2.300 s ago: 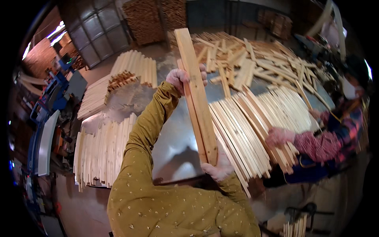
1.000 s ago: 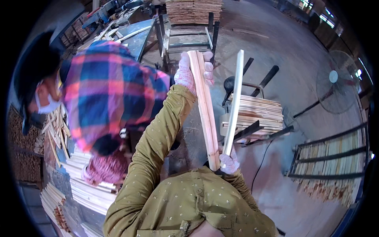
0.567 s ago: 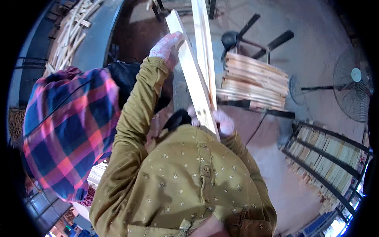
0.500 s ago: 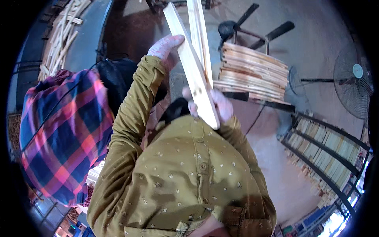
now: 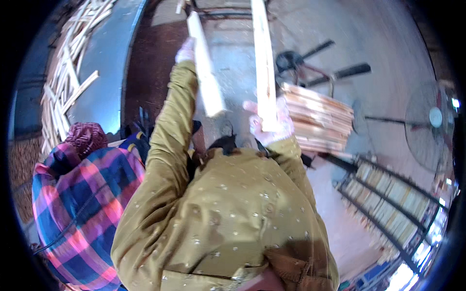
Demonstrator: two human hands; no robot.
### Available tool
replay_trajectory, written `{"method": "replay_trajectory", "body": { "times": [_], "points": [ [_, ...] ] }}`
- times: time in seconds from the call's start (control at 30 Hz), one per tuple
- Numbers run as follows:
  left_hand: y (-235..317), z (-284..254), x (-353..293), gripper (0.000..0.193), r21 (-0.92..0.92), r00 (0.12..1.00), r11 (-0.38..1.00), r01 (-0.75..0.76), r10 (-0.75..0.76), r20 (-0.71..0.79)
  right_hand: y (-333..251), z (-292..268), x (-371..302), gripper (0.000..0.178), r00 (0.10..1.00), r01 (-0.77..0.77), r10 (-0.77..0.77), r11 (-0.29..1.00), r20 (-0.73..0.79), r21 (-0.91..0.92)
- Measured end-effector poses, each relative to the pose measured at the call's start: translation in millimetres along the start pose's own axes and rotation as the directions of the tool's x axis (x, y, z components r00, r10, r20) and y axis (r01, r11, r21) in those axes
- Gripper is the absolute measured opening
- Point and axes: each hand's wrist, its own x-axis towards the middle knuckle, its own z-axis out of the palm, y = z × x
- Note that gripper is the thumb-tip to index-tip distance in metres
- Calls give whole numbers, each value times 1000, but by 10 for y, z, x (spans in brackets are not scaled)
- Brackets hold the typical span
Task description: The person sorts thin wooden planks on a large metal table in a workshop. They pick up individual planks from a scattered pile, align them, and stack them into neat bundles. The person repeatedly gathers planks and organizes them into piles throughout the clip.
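My left hand (image 5: 186, 50), in a pale speckled glove, grips the far part of a pale wooden board (image 5: 206, 68) by its left edge. The board is blurred, and its near end tilts toward my body. My right hand (image 5: 275, 123), gloved alike, holds a second long wooden board (image 5: 264, 63) near its close end. Two fingertips show on the left side of that board. The boards are apart, with a gap of floor between them. The far end of the right board runs out of view at the top.
Stacked boards (image 5: 318, 116) rest right of my right hand. A black rack (image 5: 388, 196) holds more wood at lower right, and a fan (image 5: 432, 116) stands at far right. A person in a plaid shirt (image 5: 87, 203) is close on my left, below a table (image 5: 104, 63) with loose strips (image 5: 65, 82).
The two boards, crossed and touching before, are now separated. My left hand has moved left with one board; my right hand now holds the other. The view has shifted, and the person at left has moved lower.
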Motion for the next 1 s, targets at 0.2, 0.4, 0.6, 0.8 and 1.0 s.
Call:
{"method": "replay_trajectory", "body": {
  "times": [0.2,0.4,0.6,0.8,1.0],
  "points": [
    [-480,636,-685,42,-329,929,894,304,-202,310,-261,12,43,56,979,-151,141,987,-144,-55],
    [-783,573,-731,24,-226,949,931,285,-242,203,-457,-226,212,57,869,-325,-20,730,-495,-601],
    [-895,437,-361,63,-335,975,930,153,-87,203,-26,-170,1100,66,932,-181,-327,-793,155,-582],
    [225,77,251,38,-321,980,931,171,-127,153,209,-150,2498,67,982,117,-28,-684,185,-720],
    [1799,168,614,42,-474,976,869,143,-46,211,271,492,4054,47,874,-486,415,719,-254,-496]
  ]
}}
